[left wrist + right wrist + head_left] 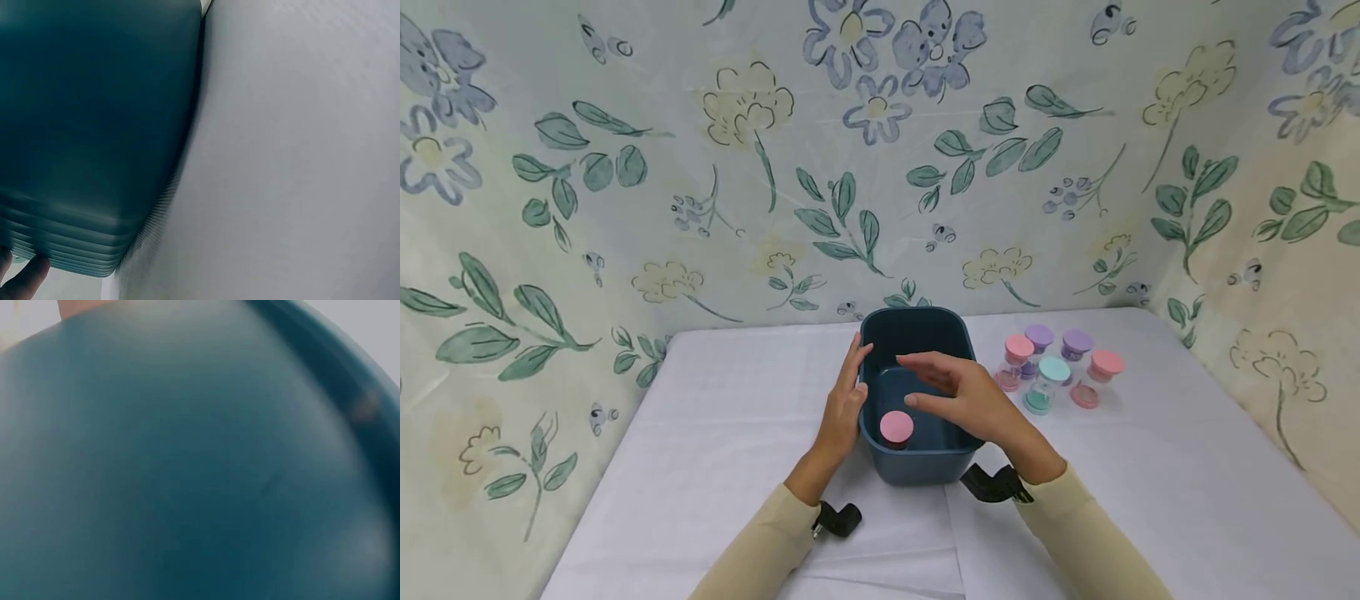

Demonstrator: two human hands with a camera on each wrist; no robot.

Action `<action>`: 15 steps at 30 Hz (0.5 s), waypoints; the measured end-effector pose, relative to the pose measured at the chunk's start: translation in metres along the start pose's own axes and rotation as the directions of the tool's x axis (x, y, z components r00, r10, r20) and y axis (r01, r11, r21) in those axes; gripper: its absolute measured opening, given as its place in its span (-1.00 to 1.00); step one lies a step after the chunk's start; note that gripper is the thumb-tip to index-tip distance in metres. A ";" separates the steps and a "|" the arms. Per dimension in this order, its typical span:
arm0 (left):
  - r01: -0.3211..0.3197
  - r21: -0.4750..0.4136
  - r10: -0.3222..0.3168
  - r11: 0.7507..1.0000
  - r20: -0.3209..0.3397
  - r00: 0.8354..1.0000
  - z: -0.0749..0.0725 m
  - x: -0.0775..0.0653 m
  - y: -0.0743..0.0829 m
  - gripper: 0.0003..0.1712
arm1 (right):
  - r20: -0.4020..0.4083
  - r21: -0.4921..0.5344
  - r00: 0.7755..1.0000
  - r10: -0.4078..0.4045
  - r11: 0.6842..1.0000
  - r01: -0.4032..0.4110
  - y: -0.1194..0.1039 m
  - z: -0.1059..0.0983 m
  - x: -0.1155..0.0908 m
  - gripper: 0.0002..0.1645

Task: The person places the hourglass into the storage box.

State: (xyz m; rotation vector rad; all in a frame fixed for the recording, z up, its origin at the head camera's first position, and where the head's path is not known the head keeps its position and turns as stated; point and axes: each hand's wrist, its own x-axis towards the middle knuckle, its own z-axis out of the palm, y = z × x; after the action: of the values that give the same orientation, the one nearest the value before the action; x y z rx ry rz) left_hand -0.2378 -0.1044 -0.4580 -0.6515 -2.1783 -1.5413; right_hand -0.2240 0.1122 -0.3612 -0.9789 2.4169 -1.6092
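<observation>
A dark blue rectangular bin (917, 468) stands on the table in the middle of the head view. Inside it, at the near left corner, is a small jar with a pink lid (897, 427). My left hand (841, 410) rests along the bin's left side with its fingers straight. In the left wrist view, fingertips (31, 275) show beside the bin's ribbed wall (81, 144). My right hand (973, 398) is over the bin's right part, thumb and fingers apart, with nothing seen between them. Bin wall (187, 456) fills most of the right wrist view.
Right of the bin stands a group of small clear jars, among them a teal-lidded jar (1054, 371), a purple-lidded jar (1077, 343) and a pink-lidded jar (1107, 365). A white cloth (737, 417) covers the table. Floral fabric (880, 167) hangs behind and at the sides.
</observation>
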 end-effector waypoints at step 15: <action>0.002 0.013 -0.002 1.000 -0.006 1.000 0.000 -0.001 -0.002 -0.37 | -0.198 -0.086 0.980 0.035 0.995 -0.053 0.006 -0.037 -0.014 -0.36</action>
State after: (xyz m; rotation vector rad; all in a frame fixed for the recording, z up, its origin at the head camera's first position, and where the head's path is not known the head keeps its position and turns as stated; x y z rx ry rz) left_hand -0.2381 -0.1046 -0.4598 -0.6403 -2.1836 -1.5267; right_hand -0.2306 0.1509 -0.3538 -0.8065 2.6414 -1.6671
